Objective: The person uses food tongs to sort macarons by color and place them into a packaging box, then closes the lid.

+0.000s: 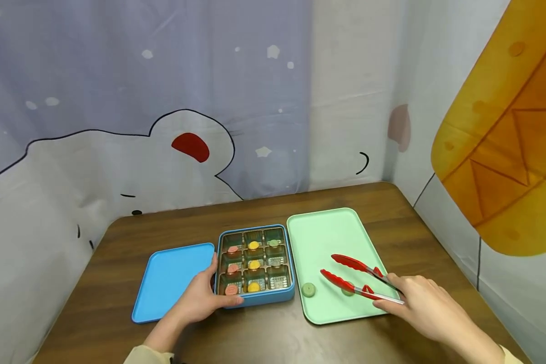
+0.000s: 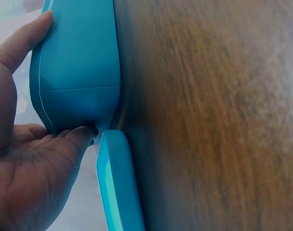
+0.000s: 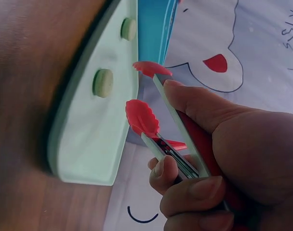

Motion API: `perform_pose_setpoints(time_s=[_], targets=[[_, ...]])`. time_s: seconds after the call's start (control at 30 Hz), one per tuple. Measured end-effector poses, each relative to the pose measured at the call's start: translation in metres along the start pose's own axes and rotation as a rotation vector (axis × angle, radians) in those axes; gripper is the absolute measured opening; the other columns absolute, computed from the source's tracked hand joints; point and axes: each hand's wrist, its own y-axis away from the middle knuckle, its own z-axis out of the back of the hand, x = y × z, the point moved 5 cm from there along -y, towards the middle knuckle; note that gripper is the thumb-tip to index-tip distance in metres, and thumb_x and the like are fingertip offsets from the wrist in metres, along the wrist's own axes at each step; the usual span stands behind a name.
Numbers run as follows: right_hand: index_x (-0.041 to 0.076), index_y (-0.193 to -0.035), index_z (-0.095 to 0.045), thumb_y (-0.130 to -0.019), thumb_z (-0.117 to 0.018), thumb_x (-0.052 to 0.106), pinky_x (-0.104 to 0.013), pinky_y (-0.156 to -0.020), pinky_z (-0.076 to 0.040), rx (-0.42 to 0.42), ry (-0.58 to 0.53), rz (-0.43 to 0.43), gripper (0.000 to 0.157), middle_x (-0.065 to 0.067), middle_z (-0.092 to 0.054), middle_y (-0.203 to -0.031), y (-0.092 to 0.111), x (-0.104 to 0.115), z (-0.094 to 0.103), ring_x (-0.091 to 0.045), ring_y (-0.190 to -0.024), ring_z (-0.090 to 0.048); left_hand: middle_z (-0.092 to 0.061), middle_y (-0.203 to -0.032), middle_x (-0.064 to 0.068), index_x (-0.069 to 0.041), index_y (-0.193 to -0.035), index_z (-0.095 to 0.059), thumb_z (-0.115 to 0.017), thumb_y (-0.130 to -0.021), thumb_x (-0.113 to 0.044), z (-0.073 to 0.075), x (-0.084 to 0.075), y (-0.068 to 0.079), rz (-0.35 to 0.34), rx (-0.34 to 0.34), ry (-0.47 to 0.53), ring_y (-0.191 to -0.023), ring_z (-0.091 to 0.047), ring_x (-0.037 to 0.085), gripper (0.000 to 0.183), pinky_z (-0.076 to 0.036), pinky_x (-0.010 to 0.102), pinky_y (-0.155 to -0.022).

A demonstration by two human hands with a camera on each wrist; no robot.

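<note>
My left hand (image 1: 201, 298) grips the front left corner of a blue box (image 1: 268, 298), thumb along the front and fingers at the left side. Inside is a divided insert: pink discs (image 1: 231, 289) in the left column, yellow discs (image 1: 254, 286) in the middle one, and a green disc (image 1: 273, 243) in the far right compartment. Red-tipped tongs (image 3: 190, 139) are held in my right hand (image 1: 429, 308), their tips spread apart above the light green tray (image 1: 327, 232). On that tray lie two green discs, a left one (image 1: 308, 289) and another (image 1: 347, 291) partly hidden by the tongs.
A flat blue lid (image 1: 173, 278) lies left of the box. The tray stands close against the box's right side. Everything sits on a brown wooden table (image 1: 264, 333), with printed curtains (image 1: 273, 101) behind and at the sides.
</note>
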Motion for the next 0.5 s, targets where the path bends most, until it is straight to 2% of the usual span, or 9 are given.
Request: perform_pose_setpoints(time_s=[0.17,0.3,0.5], targets=[[0.025,-0.097,-0.067,-0.092,-0.076,0.062,-0.032,-0.062,-0.044,0.018,-0.005,-0.026,0.038,0.023,-0.047,-0.071,0.01,-0.004,0.0,-0.002,-0.069,-0.051,-0.068,-0.137,0.011,0.006,-0.166,-0.001,-0.097,-0.076,-0.042,0.002,0.0,0.001,-0.01,0.006,-0.004,-0.13,-0.06,0.03,0.14,-0.047,0.051,-0.107],[0.023,-0.103,-0.071,-0.09,-0.075,0.064,-0.033,-0.063,-0.048,0.023,-0.022,-0.04,0.043,0.024,-0.057,-0.079,0.017,-0.006,-0.002,-0.003,-0.072,-0.058,-0.061,-0.145,0.018,0.006,-0.166,-0.001,-0.097,-0.076,-0.042,0.004,0.0,0.003,0.009,0.005,-0.007,-0.137,-0.054,0.036,0.141,-0.048,0.053,-0.107],[0.024,-0.105,-0.072,-0.09,-0.078,0.06,-0.032,-0.062,-0.048,0.004,-0.02,-0.049,0.039,0.026,-0.056,-0.078,0.031,-0.008,-0.001,0.001,-0.07,-0.055,-0.067,-0.138,0.011,0.004,-0.167,0.0,-0.098,-0.075,-0.041,0.001,-0.002,0.001,0.025,0.013,0.005,-0.124,-0.064,0.027,0.142,-0.053,0.047,-0.101]])
